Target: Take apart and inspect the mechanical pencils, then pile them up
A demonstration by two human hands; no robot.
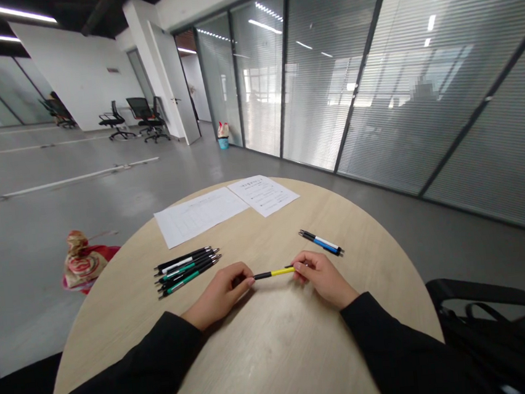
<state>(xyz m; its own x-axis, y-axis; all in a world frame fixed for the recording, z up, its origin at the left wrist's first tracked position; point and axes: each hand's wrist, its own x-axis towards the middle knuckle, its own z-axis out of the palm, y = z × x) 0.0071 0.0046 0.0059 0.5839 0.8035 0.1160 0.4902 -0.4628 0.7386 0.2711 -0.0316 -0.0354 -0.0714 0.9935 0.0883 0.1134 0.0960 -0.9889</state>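
Observation:
Between my hands, just above or on the table [267, 345], lies a yellow and black pen [279, 272], roughly level. My left hand [228, 292] pinches its black end between thumb and fingers. At the yellow end, my right hand [319, 275] is closed with thumb and fingertips; a small dark piece sticks out there, perhaps the pen's clip. Left of my left hand is a group of several pens [188, 269], black, white and green, side by side. Beyond my right hand lie a few more pens [321, 242], with black, white and blue barrels.
Two printed paper sheets [203, 215] lie at the table's far side. A red and tan bag [83, 261] sits on the floor to the left. A black chair [491, 305] stands close at the right. Glass partitions [307, 81] run along the back.

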